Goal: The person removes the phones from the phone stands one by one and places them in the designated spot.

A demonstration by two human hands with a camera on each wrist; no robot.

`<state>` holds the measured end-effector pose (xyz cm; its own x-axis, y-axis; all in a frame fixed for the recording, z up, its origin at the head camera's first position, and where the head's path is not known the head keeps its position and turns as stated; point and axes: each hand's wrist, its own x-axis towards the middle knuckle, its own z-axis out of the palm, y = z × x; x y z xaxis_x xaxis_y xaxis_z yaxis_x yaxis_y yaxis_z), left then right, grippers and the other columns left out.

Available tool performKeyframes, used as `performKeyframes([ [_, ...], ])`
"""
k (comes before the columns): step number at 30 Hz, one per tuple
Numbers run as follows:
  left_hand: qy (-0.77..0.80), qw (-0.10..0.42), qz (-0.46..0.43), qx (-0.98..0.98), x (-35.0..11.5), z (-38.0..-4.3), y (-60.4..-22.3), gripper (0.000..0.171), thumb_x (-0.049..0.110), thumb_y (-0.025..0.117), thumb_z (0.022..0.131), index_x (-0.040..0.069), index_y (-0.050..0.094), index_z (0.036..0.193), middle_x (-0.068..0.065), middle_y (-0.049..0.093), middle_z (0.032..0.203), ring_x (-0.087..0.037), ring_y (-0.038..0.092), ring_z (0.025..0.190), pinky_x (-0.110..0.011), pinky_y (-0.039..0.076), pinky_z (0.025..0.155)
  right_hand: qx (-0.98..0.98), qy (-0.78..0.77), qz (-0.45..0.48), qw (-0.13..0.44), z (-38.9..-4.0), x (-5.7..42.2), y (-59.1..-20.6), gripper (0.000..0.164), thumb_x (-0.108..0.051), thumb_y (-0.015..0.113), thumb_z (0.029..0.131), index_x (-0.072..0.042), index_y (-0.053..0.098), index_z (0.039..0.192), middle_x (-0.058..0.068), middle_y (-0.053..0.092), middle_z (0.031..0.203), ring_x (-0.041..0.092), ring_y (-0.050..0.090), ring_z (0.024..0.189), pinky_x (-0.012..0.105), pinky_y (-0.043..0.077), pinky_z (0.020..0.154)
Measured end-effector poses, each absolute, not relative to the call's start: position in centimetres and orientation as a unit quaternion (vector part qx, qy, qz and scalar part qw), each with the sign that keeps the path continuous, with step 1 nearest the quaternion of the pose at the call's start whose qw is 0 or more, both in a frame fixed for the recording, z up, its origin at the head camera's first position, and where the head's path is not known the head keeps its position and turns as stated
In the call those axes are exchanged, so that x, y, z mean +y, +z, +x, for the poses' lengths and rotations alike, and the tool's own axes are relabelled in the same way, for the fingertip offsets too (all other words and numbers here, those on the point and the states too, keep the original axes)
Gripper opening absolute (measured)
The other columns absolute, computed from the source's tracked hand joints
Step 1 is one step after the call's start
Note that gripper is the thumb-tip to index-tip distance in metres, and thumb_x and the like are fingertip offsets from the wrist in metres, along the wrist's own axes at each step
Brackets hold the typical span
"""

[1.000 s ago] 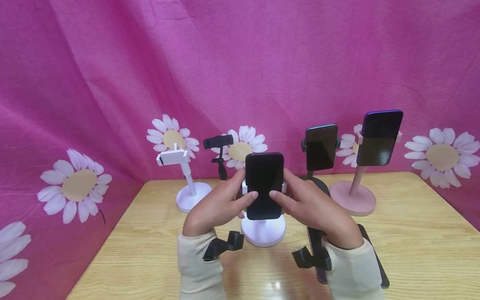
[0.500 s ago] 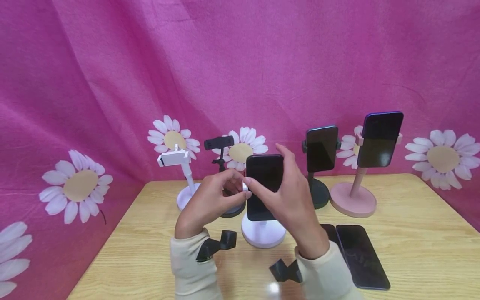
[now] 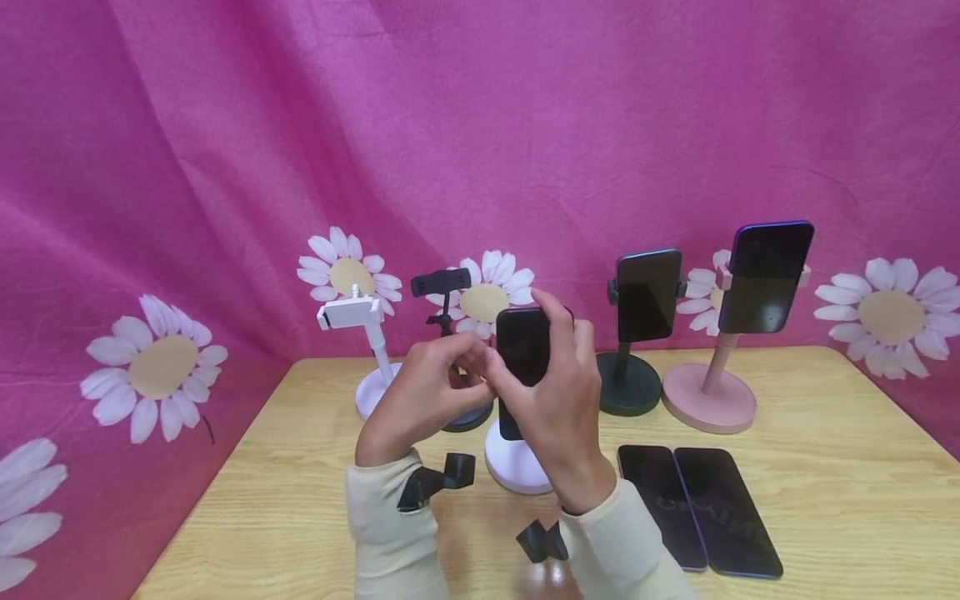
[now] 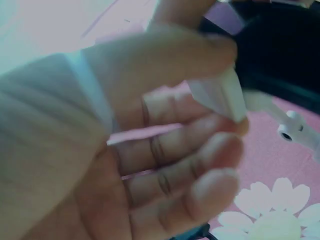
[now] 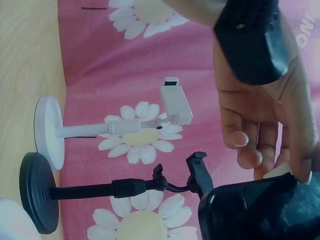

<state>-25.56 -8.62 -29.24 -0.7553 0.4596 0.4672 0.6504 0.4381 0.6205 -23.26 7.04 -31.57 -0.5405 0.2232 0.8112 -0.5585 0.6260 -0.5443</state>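
Note:
A black phone (image 3: 517, 346) stands upright in a white phone stand (image 3: 516, 465). At the phone's left edge, my left hand (image 3: 431, 387) pinches the stand's white clamp arm (image 4: 231, 97) between thumb and index finger. Its other fingers curl loosely below, as the left wrist view shows. My right hand (image 3: 555, 392) reaches across the front of the phone. Its thumb meets the left hand at the clamp, while its index finger bends over the phone's top edge. Part of the screen is hidden behind this hand.
Behind on the left are a white stand (image 5: 125, 126) and a black stand (image 5: 95, 191). At the right, a dark stand (image 3: 630, 392) and a pink stand (image 3: 708, 400) each bear a phone. Two phones (image 3: 663, 504) lie flat on the wooden table (image 3: 847, 475).
The right hand has left the phone's right side and swung left across its front to the clamp. The left hand has shifted from the screen's edge to the clamp.

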Motion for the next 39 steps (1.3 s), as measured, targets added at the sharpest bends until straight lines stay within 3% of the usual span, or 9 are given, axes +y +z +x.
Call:
performKeyframes([
  [9, -0.442, 0.102, -0.365, -0.813, -8.9, -26.2, -29.8, 0.017, 0.008, 0.073, 0.079, 0.017, 0.061, 0.087, 0.006, 0.059, 0.072, -0.012, 0.054, 0.062, -0.029, 0.049, 0.055, -0.761, 0.416, 0.131, 0.480, -23.2, 7.6, -31.4, 0.074, -0.025, 0.080, 0.074, -0.019, 0.048, 0.141, 0.013, 0.052, 0.101, 0.021, 0.050, 0.087, 0.033, 0.050, 0.058],
  [25, -0.448, 0.102, -0.346, -0.818, -9.6, -26.1, -29.9, 0.017, 0.015, 0.077, 0.080, 0.017, 0.062, 0.086, 0.006, 0.063, 0.076, -0.011, 0.060, 0.070, -0.031, 0.052, 0.062, -0.752, 0.436, 0.161, 0.466, -23.4, 8.4, -31.0, 0.076, -0.020, 0.081, 0.071, -0.017, 0.050, 0.140, 0.011, 0.053, 0.096, 0.019, 0.049, 0.086, 0.034, 0.049, 0.057],
  [39, -0.432, 0.109, -0.356, -0.822, -9.1, -25.9, -29.5, 0.018, 0.017, 0.078, 0.082, 0.014, 0.061, 0.088, 0.004, 0.064, 0.078, -0.013, 0.058, 0.067, -0.028, 0.051, 0.058, -0.730, 0.537, 0.225, 0.358, -22.8, 9.8, -30.4, 0.080, -0.006, 0.080, 0.072, -0.029, 0.048, 0.142, 0.001, 0.058, 0.108, 0.014, 0.055, 0.096, 0.035, 0.055, 0.072],
])
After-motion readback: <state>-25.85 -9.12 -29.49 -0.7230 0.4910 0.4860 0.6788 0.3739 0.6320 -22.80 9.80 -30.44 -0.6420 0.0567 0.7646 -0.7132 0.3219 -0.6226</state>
